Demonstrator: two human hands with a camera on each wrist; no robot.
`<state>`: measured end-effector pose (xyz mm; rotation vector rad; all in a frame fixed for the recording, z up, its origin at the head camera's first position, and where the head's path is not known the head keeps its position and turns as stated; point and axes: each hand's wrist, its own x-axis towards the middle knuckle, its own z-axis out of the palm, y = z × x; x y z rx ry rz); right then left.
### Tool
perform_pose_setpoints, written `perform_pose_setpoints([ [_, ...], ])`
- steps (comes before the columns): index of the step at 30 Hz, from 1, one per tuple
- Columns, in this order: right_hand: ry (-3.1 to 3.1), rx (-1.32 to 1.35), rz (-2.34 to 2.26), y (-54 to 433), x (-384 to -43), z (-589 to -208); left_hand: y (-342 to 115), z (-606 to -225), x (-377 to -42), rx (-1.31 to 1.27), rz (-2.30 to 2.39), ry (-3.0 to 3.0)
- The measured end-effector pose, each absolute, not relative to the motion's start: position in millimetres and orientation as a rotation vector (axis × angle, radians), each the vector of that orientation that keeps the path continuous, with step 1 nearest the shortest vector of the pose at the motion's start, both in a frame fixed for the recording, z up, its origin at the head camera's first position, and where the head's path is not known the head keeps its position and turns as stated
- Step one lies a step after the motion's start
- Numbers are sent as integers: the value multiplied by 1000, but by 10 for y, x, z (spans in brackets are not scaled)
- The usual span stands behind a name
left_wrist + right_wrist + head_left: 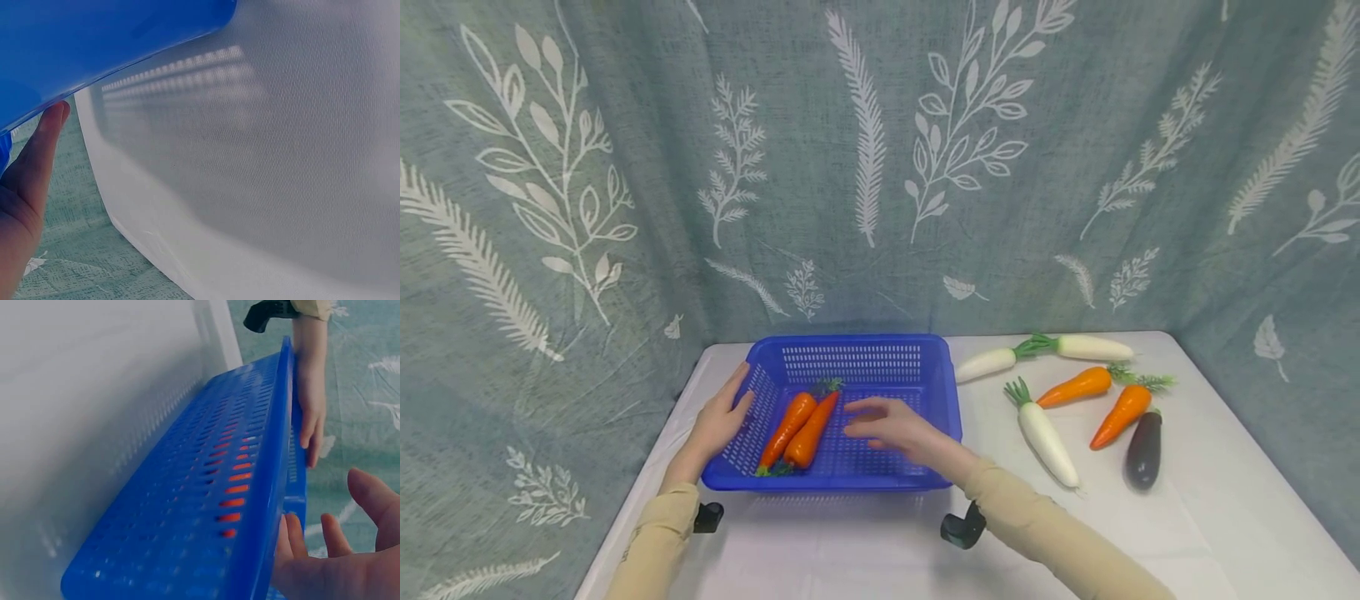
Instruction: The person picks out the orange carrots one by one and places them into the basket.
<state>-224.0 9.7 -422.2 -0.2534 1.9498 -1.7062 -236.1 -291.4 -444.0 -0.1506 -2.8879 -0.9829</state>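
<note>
Basket [835,482] standing on white table [820,550]; two carrots [810,436] inside, toward left. Left hand [717,423] touching left rim, fingers extended, thumb apart. Right hand [895,427] above basket interior, fingers loosely bent, wide of thumb. Three white radishes [1048,443], two further carrots [1077,387], eggplant [1143,452] right of basket.

My sleeves [1045,533] and the worktop [842,554] cut off at the head view's bottom, a white radish [988,364] toward the far edge partly hidden by my blue basket [850,482], my right hand [356,572] cropped in its wrist view
</note>
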Motion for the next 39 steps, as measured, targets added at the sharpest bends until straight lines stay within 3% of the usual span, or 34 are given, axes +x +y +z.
perform_pose_setpoints([
  [29,2167,-660,-1642,705,-2332,-4248,-2944,-4492,-2349,-165,-987,-2868],
  [39,2240,-625,-1640,931,-2394,-4230,-2928,-4483,-2346,-150,-995,-2875],
])
